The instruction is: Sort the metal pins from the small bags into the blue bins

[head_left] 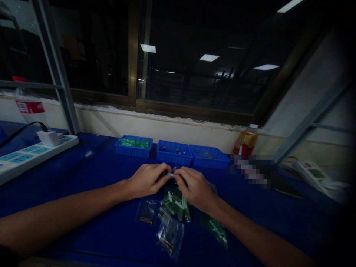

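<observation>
Over the blue table, my left hand (148, 180) and my right hand (197, 189) meet fingertip to fingertip. Both pinch a small pale metallic rod-like piece (170, 174), too small to make out exactly. Just below my right hand lies a pile of green-wrapped metal tubes (175, 204), partly hidden by that hand. A clear plastic bag with brass-coloured pins (168, 237) is nearer the table's front, and a smaller clear bag (147, 212) with similar pins lies to its left. More green-wrapped pieces (217, 230) sit beneath my right forearm.
Along the wall stand three blue bins: one with green wrappers (134, 150), one with small metal parts (174, 157), one with faint clear contents (208, 161). A white power strip (41, 154) and a bottle (30, 105) are left; a gold-red packet (246, 142) is right.
</observation>
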Available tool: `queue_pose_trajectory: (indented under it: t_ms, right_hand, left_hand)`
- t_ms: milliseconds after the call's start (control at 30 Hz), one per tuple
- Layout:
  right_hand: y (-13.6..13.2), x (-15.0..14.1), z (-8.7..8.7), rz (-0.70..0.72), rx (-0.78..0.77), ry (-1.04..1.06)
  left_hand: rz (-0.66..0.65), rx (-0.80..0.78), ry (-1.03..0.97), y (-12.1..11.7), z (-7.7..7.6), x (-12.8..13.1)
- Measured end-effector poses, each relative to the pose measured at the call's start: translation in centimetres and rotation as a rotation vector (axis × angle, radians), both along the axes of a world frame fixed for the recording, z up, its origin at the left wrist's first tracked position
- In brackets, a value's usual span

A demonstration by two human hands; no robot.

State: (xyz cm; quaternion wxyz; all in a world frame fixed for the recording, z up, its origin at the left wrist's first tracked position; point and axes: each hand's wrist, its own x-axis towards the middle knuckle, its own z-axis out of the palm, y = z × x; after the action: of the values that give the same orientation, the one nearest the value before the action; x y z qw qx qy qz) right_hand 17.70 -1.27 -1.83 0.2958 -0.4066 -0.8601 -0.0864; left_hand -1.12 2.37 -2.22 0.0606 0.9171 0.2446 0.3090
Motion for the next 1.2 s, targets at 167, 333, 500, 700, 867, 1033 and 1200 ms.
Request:
queue_pose_trajectory:
  t_ms: [167, 333, 500, 700, 867, 1033, 1200]
  right_hand:
    - [-0.25, -0.07, 0.21, -0.035, -0.045, 0.029]
    - [-0.23, -0.08, 0.08, -0.011, -0.005, 0.003]
    - [-0.05, 0.02, -0.14, -0.019, 0.03, 0.003]
    - [-0.04, 0.06, -0.1, -0.002, 0.02, 0.027]
    - [-0.29, -0.02, 0.16, -0.008, -0.02, 0.041]
    - [-0.22, -0.03, 0.06, 0.01, 0.006, 0.021]
    - [-0.05, 0.04, -0.11, 0.004, 0.037, 0.012]
  left_hand:
    - [0.031, 0.002, 0.022, 0.17, -0.17, -0.01]
    - [0.056, 0.028, 0.055, 0.34, -0.27, 0.07]
    - [0.019, -0.012, 0.022, 0.15, -0.12, 0.02]
    - [-0.01, 0.022, 0.012, 0.05, -0.1, -0.03]
    - [0.024, 0.077, 0.052, 0.15, -0.21, 0.03]
    - [0.04, 0.083, 0.085, 0.15, -0.13, 0.03]
    - [0.008, 0.002, 0.002, 0.04, 0.0, 0.03]
